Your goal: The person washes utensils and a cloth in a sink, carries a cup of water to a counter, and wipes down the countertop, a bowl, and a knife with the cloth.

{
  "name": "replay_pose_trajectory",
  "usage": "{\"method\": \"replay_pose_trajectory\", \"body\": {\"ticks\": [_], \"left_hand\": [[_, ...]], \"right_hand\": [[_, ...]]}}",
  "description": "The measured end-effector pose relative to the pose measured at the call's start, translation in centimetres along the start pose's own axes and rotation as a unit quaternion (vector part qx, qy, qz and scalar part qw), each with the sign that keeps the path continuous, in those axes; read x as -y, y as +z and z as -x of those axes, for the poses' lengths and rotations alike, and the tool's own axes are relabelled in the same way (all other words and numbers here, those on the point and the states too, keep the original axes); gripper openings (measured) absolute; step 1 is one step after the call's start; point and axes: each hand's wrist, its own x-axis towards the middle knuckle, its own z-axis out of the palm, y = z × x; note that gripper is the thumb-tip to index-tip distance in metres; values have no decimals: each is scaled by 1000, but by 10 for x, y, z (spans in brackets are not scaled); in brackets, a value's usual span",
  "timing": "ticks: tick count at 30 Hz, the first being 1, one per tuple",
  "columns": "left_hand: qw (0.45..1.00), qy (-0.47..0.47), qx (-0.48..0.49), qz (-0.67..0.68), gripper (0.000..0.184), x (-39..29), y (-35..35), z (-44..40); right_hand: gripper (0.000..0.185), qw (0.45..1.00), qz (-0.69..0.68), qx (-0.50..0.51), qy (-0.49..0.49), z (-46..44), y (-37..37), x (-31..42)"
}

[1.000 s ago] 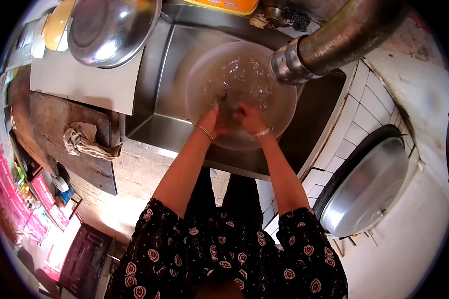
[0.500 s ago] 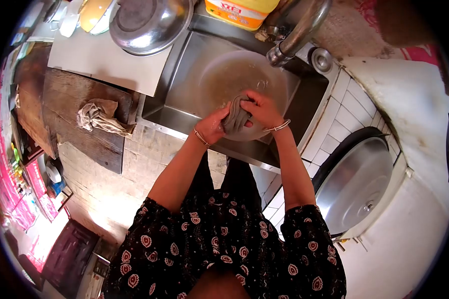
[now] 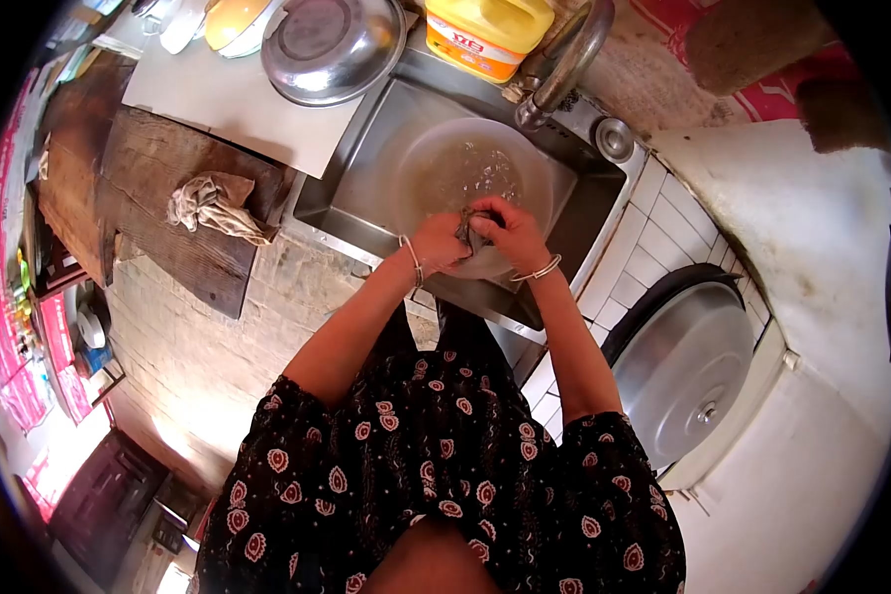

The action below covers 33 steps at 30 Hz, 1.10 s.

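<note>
A grey-brown cloth (image 3: 466, 231) is bunched between my two hands, mostly covered by the fingers. My left hand (image 3: 440, 244) is closed around its left side. On the other side my right hand (image 3: 514, 234) pinches it with bent fingers and thumb. Both hands are over the near part of a pale round basin (image 3: 415, 158). Cloudy water (image 3: 455, 176) with some bubbles fills the basin, which stands in a metal sink (image 3: 358, 163).
A curved faucet (image 3: 576, 69) reaches over the sink's far right corner. Behind stands a yellow detergent jug (image 3: 485, 38); an upturned metal bowl (image 3: 333, 49) lies left of it. A crumpled rag (image 3: 213, 208) rests on a wooden board (image 3: 158, 163). A lidded wok (image 3: 688, 371) sits right.
The cloth was folded and more visible; now it is squeezed into a smaller bunch, with my hands closer together. More bubbles show on the water. The whole view has shifted slightly.
</note>
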Motion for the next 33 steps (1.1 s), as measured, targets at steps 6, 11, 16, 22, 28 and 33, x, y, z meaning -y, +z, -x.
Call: {"method": "replay_pose_trajectory", "body": {"ticks": [6,11,16,22,28,33], "left_hand": [[971,168,-84,151,29,-23,21,20],[998,-24,25,45,32,-34,10,27],[967,42,71,240,18,-42,11,32],[995,11,81,58,13,-65,28,29],[911,107,-134,-374,15,-53,41,7],[801,125,-189,-553,16,-46,40,3]], "right_hand": [[16,999,-4,33,8,4,-5,20],[19,989,138,15,-59,5,-8,37],[46,765,525,-1,-372,32,-3,93],[39,722,578,-12,-378,20,-9,51],[16,711,646,21,-275,8,-16,47],[21,773,609,53,-167,7,-10,50]]}}
